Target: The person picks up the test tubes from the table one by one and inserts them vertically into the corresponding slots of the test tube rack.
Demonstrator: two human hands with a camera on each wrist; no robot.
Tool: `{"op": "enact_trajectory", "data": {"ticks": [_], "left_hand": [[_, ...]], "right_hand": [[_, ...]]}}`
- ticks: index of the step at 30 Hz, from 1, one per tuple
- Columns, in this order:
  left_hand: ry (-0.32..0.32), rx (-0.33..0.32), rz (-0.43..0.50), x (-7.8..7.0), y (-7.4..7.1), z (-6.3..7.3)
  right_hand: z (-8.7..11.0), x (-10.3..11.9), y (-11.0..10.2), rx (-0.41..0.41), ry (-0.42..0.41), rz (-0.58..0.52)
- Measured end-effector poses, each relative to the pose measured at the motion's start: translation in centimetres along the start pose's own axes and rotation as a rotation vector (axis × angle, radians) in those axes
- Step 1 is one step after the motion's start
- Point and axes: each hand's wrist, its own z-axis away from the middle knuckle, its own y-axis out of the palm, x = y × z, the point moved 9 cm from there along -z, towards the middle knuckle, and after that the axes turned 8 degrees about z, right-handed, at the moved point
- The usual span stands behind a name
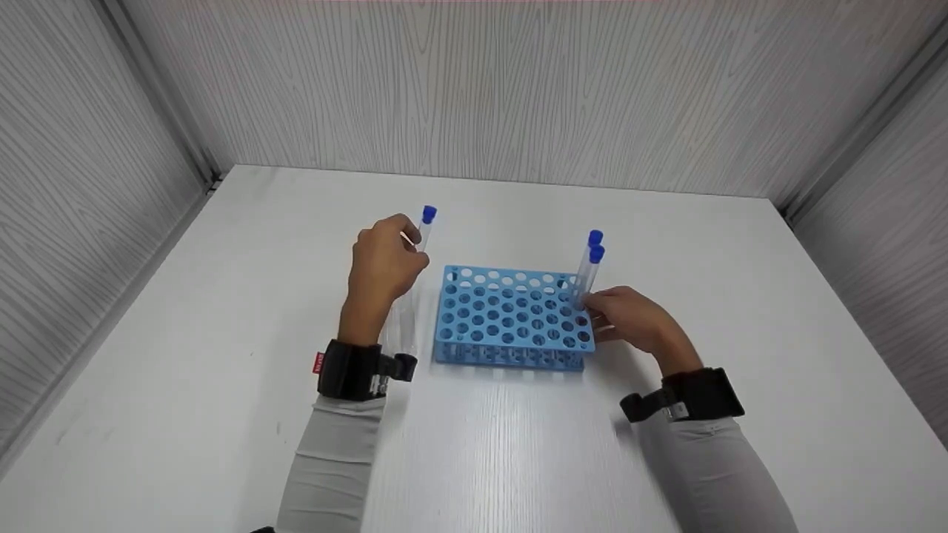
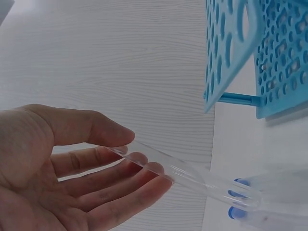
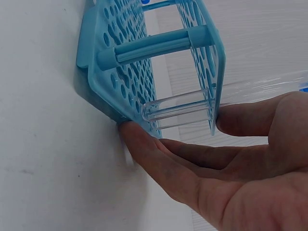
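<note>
At the rack's 10 o'clock, the left hand [image 1: 386,259] pinches a tube [image 1: 424,233] between its thumb and bent fingers, apart from the rack, blue cap pointing just past 12 o'clock. The rack [image 1: 515,314], blue and full of holes, stands mid-tabletop [image 1: 474,444]. The right hand [image 1: 631,320] grips its 3 o'clock end, partly closed, thumb at the upper plate and fingers at the lower. Just beside that thumb, two capped tubes [image 1: 586,275] stand in holes at the same end. Loose tubes [image 1: 401,326] lie on the tabletop at the rack's 9 o'clock; the left wrist view shows two blue caps [image 2: 237,212] there.
</note>
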Motion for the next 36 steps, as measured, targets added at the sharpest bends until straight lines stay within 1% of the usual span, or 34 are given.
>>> {"op": "enact_trajectory", "data": {"ticks": [7,12,22,29,36], "left_hand": [[-0.015,0.006,-0.003,-0.1,0.0,0.0],[-0.025,0.018,0.004,-0.3,0.1,0.1],[0.011,0.047,0.059,-1.3,0.0,0.6],[0.047,0.036,0.066,-1.8,-0.2,0.8],[0.066,0.034,0.097,-2.4,-0.3,1.1]], "right_hand": [[0.2,0.2,-0.1,0.005,-0.004,0.005],[0.0,0.0,-0.1,0.001,0.004,0.006],[-0.1,0.0,-0.1,0.001,0.002,0.001],[0.2,0.1,-0.1,-0.001,0.003,0.028],[0.1,0.0,0.0,0.002,0.013,0.026]]}}
